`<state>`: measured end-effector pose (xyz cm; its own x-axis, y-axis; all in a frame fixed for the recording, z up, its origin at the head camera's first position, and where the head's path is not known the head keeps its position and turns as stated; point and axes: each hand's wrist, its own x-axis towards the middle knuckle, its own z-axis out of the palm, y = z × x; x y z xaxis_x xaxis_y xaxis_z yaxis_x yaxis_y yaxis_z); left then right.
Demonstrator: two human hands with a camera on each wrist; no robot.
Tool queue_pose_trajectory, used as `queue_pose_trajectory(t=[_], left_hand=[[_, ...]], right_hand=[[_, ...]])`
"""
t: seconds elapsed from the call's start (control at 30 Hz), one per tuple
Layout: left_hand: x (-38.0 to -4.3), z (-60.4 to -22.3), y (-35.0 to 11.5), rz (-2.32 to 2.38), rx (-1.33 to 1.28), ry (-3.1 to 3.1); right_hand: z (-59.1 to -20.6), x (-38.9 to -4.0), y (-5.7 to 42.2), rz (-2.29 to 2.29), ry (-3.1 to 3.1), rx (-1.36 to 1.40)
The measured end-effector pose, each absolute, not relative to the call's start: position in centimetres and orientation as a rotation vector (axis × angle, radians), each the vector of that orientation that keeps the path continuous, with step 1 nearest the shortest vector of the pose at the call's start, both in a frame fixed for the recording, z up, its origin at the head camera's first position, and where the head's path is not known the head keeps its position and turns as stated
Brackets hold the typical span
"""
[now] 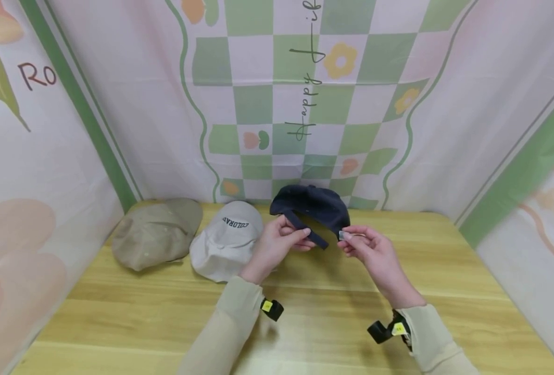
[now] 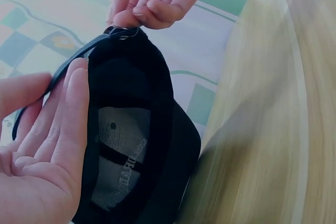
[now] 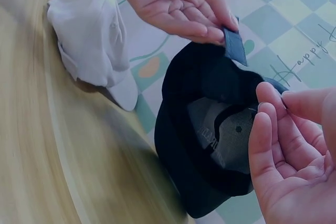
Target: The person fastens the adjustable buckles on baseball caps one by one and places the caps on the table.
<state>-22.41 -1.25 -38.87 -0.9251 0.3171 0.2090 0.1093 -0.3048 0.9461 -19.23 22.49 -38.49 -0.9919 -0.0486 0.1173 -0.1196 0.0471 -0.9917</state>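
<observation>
A dark navy baseball cap (image 1: pixel 312 203) stands at the table's back edge with its hollow inside and back opening towards me. My left hand (image 1: pixel 281 240) pinches the cap's adjuster strap (image 1: pixel 318 239), whose loose end sticks out past the thumb. At the cap's right side, my right hand (image 1: pixel 375 255) pinches the small metal buckle (image 1: pixel 342 235) between thumb and fingers. In the left wrist view, the strap (image 2: pixel 73 61) runs between the two hands. The right wrist view shows the cap's grey inner lining (image 3: pixel 231 135) with lettering; my right fingertips partly hide the buckle side.
On the wooden table (image 1: pixel 164 323), a light grey cap (image 1: pixel 230 242) with dark lettering lies just left of my left hand. Further left is a khaki cap (image 1: pixel 152 234). A patterned curtain (image 1: pixel 253 104) hangs right behind the table, with more cloth along both sides.
</observation>
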Motion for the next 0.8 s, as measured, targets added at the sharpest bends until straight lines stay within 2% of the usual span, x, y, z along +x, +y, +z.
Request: queue_pose_trajectory(t=[0.8], left_hand=[[-22.5,-39.1,-0.3,2.464,0.430,1.747]], right_hand=[[-38.6,-19.3,20.7,2.221,-2.163,0.310]])
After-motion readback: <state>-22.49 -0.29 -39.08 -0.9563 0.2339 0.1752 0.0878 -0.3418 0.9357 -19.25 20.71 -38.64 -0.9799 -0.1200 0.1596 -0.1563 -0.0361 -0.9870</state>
